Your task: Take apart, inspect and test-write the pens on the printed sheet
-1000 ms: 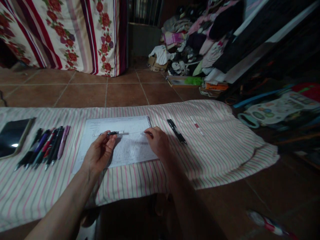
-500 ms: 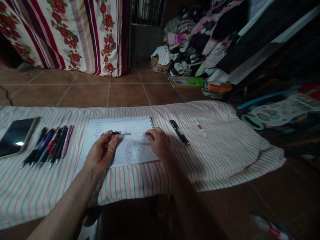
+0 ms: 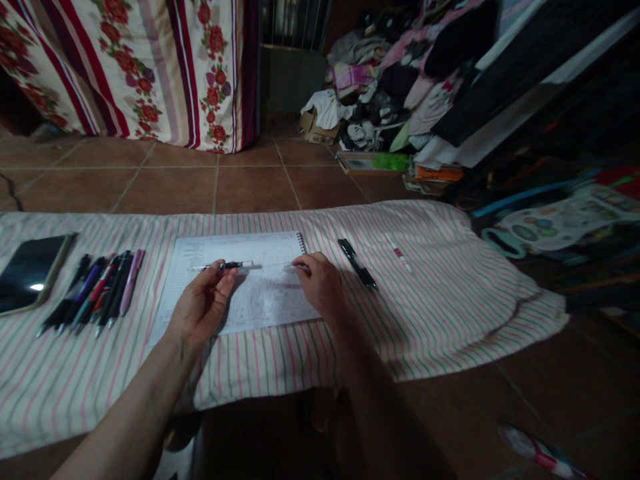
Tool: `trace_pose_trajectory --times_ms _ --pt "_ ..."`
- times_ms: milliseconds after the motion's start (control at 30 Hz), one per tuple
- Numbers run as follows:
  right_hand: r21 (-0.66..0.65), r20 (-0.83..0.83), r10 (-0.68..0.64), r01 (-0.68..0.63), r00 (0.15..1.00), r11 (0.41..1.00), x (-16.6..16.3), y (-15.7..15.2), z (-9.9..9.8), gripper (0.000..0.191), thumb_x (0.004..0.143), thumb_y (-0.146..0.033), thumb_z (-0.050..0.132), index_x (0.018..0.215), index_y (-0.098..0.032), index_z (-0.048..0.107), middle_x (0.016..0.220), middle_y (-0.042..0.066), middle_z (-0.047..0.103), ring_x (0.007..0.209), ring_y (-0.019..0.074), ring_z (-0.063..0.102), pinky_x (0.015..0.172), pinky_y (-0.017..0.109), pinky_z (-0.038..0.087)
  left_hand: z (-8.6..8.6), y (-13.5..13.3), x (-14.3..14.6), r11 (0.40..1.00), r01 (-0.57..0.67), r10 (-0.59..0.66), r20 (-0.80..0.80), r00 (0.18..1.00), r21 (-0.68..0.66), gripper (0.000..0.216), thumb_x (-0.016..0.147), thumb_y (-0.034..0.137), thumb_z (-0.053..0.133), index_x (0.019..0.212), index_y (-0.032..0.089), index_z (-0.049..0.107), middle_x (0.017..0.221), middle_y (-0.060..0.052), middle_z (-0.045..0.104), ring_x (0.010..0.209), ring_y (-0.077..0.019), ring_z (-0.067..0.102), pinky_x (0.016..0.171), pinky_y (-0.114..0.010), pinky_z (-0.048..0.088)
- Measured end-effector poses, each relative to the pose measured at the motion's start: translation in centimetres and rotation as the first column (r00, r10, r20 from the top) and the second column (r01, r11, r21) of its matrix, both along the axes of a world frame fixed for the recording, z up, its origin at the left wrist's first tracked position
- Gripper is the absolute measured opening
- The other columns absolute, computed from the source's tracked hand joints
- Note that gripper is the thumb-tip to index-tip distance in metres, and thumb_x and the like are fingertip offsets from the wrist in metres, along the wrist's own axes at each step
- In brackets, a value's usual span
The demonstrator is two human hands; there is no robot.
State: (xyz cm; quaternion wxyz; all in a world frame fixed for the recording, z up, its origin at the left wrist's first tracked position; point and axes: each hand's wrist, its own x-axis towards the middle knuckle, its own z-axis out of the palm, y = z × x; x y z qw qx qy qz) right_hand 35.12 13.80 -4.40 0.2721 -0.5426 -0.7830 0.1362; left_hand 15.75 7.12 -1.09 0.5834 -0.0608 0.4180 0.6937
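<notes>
My left hand [image 3: 203, 307] pinches a black-and-white pen [image 3: 231, 265], held level above a spiral notebook [image 3: 265, 307]. From the pen's right end a thin, pale refill [image 3: 275, 265] runs toward my right hand [image 3: 321, 283], whose closed thumb and fingers grip its far end. How far the refill sits inside the pen is not visible. The notebook page is covered with faint writing. Just right of my right hand lies a black pen [image 3: 357, 263]. Beyond it rests a slim white piece with a red band [image 3: 399, 253].
Several pens [image 3: 100, 290] lie side by side at left, beside a dark-screened tablet or phone [image 3: 35, 270]. A striped cloth [image 3: 450, 300] covers the table. On the tiled floor behind are a floral curtain [image 3: 145, 73] and a heap of clothes [image 3: 390, 87].
My right hand has shifted very slightly to the right. My left hand and the pen stay almost in place; the view has moved slightly.
</notes>
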Motion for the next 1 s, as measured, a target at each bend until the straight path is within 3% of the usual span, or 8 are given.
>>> trace_pose_trajectory --times_ms 367,1000 --pt "-0.031 -0.01 0.03 -0.03 1.0 0.999 -0.31 -0.09 -0.05 0.009 0.076 -0.019 0.061 0.083 -0.02 0.065 0.083 0.003 0.058 0.07 0.0122 0.055 0.07 0.024 0.042 -0.07 0.03 0.08 1.0 -0.002 0.002 -0.026 1.0 0.006 0.021 0.083 0.001 0.043 0.072 0.007 0.06 0.071 -0.007 0.064 0.068 -0.0126 0.066 0.066 -0.017 0.057" --pt "-0.055 0.032 0.037 -0.035 0.999 0.998 -0.25 -0.13 -0.19 0.009 0.075 -0.017 0.061 0.084 -0.02 0.065 0.084 0.002 0.057 0.071 0.0116 0.055 0.07 0.024 0.04 0.08 -0.22 0.4 1.0 -0.003 0.004 -0.078 0.997 0.009 0.022 0.082 -0.002 0.044 0.069 0.005 0.06 0.066 -0.005 0.064 0.063 -0.0113 0.066 0.063 -0.015 0.056"
